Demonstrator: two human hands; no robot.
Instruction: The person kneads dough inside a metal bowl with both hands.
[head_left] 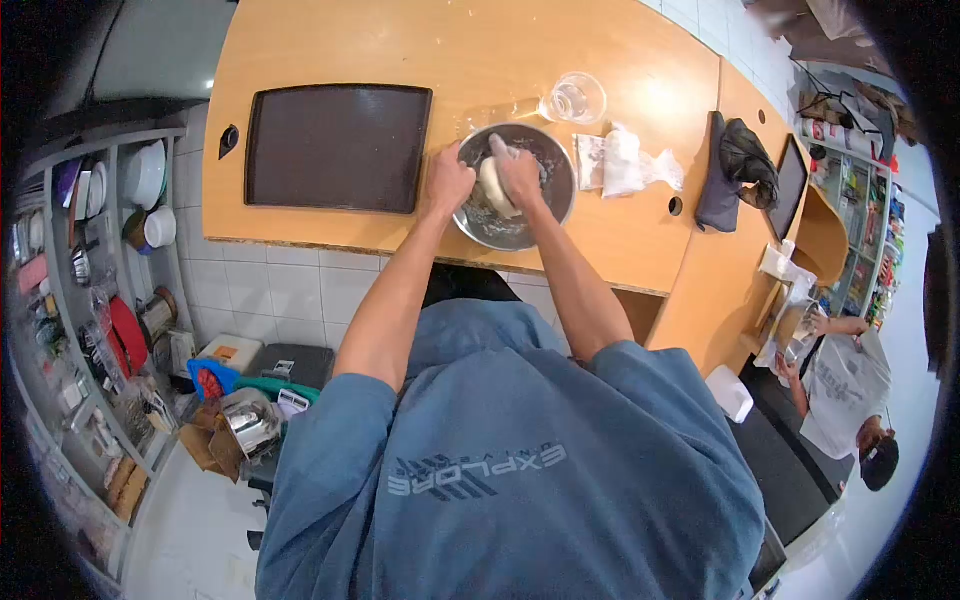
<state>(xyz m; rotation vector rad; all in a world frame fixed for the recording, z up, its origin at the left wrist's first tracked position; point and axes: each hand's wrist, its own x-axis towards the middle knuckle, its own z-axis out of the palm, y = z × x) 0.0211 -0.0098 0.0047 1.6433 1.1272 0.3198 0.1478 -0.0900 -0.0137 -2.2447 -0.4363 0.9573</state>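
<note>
A metal mixing bowl (553, 205) stands near the front edge of the wooden table, with a pale lump of dough (495, 188) inside it. My left hand (450, 180) is closed on the bowl's left rim. Inside the bowl, my right hand (516, 172) grips the dough from its right side, its fingers whitened by flour or dough. White residue marks the bowl's inner wall. Just beyond the bowl lies a clear plastic cup (578, 98), tipped toward the left. White plastic bags (625, 162), apparently of powder, lie to the right of the bowl.
A dark baking tray (338, 148) lies left of the bowl. Dark cloth (735, 172) rests farther right on the table (480, 50). Shelves (110, 250) with kitchenware line the left side. Another person (845, 385) works at the far right, hands around a container.
</note>
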